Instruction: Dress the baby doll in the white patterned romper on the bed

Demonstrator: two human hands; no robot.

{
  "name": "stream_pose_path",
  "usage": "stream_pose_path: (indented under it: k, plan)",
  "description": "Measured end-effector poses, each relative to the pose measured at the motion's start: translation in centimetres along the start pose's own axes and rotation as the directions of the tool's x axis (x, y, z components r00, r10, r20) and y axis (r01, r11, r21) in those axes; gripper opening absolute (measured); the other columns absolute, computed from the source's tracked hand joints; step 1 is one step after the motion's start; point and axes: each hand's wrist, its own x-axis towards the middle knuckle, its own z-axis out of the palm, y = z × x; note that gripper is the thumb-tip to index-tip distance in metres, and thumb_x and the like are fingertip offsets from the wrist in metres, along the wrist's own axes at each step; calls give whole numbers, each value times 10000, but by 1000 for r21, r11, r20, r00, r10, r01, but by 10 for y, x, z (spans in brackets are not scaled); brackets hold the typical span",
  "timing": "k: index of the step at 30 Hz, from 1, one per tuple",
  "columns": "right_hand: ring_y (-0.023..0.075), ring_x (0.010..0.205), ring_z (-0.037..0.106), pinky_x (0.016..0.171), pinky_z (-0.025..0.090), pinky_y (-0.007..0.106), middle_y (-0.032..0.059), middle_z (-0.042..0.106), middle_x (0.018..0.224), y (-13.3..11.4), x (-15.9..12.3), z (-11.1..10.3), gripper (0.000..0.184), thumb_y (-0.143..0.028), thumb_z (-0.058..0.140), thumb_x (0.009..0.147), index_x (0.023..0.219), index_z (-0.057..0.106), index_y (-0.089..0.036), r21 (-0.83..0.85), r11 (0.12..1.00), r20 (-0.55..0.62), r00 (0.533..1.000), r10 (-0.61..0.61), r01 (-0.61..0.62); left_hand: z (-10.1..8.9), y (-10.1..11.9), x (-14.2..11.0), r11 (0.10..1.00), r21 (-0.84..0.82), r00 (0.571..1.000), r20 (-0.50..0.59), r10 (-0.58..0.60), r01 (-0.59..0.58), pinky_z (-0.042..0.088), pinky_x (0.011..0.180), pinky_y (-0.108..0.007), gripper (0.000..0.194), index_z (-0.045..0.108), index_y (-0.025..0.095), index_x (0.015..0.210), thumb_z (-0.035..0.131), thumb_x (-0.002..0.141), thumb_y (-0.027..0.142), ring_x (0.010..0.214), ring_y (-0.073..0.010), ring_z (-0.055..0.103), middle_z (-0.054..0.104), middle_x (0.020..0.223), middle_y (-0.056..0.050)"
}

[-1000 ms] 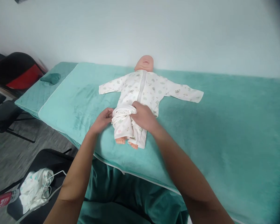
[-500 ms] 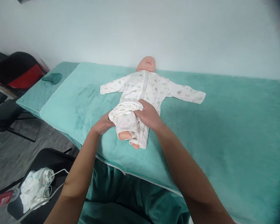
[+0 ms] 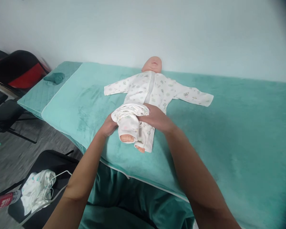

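A baby doll [image 3: 154, 64] lies on its back on the teal bed cover, its head by the wall and its feet towards me. It wears a white printed top [image 3: 143, 84] with both sleeves spread out. White printed baby pants [image 3: 130, 110] are bunched around its lower body and legs, and toes show at the hems. My left hand [image 3: 108, 125] grips the bunched edge on the left, its fingertips hidden behind the cloth. On the right, my right hand [image 3: 154, 118] is closed on the waistband, its fingers partly tucked inside the fabric.
The teal bed [image 3: 219, 152] runs along a white wall, with a face hole [image 3: 54, 78] at its left end. A black chair [image 3: 54, 162] at lower left bears white printed cloth [image 3: 38, 187], a cable and a bottle [image 3: 5, 201]. More chairs [image 3: 16, 71] stand far left.
My right hand has shifted slightly right, and the waistband between my hands is stretched a little wider. The doll appears slightly further right in view.
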Motion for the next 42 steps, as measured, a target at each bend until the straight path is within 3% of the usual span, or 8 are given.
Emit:
stream_pose_path:
  k: [5, 9, 16, 26, 34, 39, 42]
  plan:
    - [277, 1208, 670, 1036, 510, 419, 50, 738, 1289, 0, -1, 1, 485, -301, 741, 784, 1261, 710, -220, 13, 999, 14, 999, -35, 35, 16, 16, 1, 991, 115, 994, -82, 79, -69, 448, 1156, -501, 666, 741, 167, 1075, 889, 590, 599, 1329, -371, 585, 759, 1169, -140]
    - [284, 1208, 675, 1045, 508, 427, 49, 740, 1291, 2, 0, 2, 472, -306, 730, 804, 1269, 717, -220, -42, 998, 5, 998, -55, 55, 27, 20, 2, 981, 178, 975, -194, 105, -71, 437, 1147, -495, 570, 727, 157, 1010, 828, 682, 612, 1311, -365, 579, 774, 1037, -126]
    - [300, 1155, 693, 984, 535, 416, 38, 763, 1238, 0, 0, 5, 393, -308, 705, 823, 1205, 744, -226, -148, 987, -49, 996, -74, 66, 34, 16, 6, 1000, 13, 913, -406, 31, -28, 483, 1097, -422, 369, 726, 215, 868, 843, 629, 471, 1310, -358, 594, 790, 1032, -92]
    - [312, 994, 689, 836, 522, 383, 97, 772, 1048, -2, 6, 22, 203, -208, 588, 844, 1005, 711, -199, -424, 901, -278, 960, -31, -94, 36, 12, 11, 999, -28, 910, -414, 4, -17, 462, 1073, -416, 318, 706, 186, 870, 862, 660, 369, 1298, -348, 575, 781, 1078, -71]
    - [311, 969, 662, 808, 494, 391, 86, 744, 1040, -2, 3, 19, 173, -261, 589, 842, 1004, 638, -222, -450, 890, -196, 980, -28, -65, 31, 7, 10, 998, -65, 892, -451, -12, -19, 509, 1025, -435, 290, 701, 178, 842, 838, 636, 329, 1185, -317, 650, 777, 997, -85]
    - [270, 1001, 666, 822, 487, 365, 48, 741, 1109, 2, -3, 8, 285, -397, 673, 856, 1089, 648, -236, -350, 934, -82, 991, -101, 66, 28, 2, 9, 984, -159, 837, -546, -24, -76, 542, 957, -379, 322, 696, 196, 1000, 733, 683, 239, 1075, -252, 703, 773, 1050, -40]
    - [213, 886, 664, 759, 475, 321, 12, 737, 980, 4, -8, -2, 314, -511, 678, 878, 1032, 655, -239, -254, 954, -96, 978, -187, 157, 23, 2, 14, 954, -262, 848, -529, -13, -148, 545, 955, -372, 308, 663, 214, 1031, 747, 742, 277, 1084, -232, 709, 752, 1172, -57]
